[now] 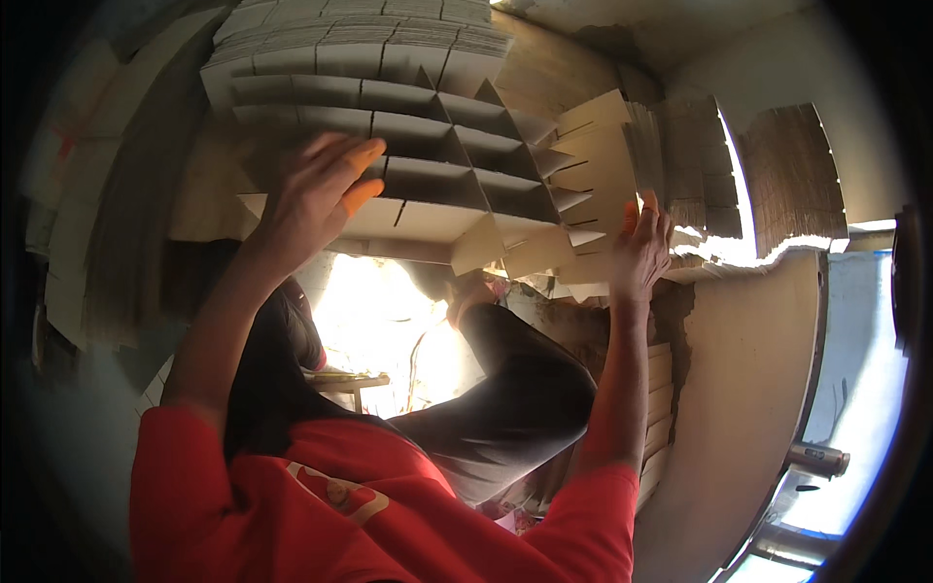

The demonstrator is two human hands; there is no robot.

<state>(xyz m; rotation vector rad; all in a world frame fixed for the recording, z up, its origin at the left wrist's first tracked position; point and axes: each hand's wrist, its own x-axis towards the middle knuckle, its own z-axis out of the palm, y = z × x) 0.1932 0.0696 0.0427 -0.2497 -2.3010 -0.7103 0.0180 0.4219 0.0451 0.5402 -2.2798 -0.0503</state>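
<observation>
A cardboard divider grid [428, 175] of interlocked slotted strips lies in front of me, its cells open upward. My left hand [316, 199], slightly blurred, hovers at the grid's left part. Its fingers are apart with nothing between them, and orange covers sit on the thumb and a fingertip. At the right, my right hand [643, 251] reaches up to a stack of slotted cardboard strips [595, 146]. An orange cover shows on its thumb. The fingers are loosely spread beside the stack's near end, and no strip is visibly gripped.
Behind the grid rises a pile of cardboard strips [350, 44]. More stacked cardboard stands at the left [117, 214], and brown bundles [792, 180] lie at the far right. A small wooden stool [355, 382] is below, near my legs. Bright light falls on the floor.
</observation>
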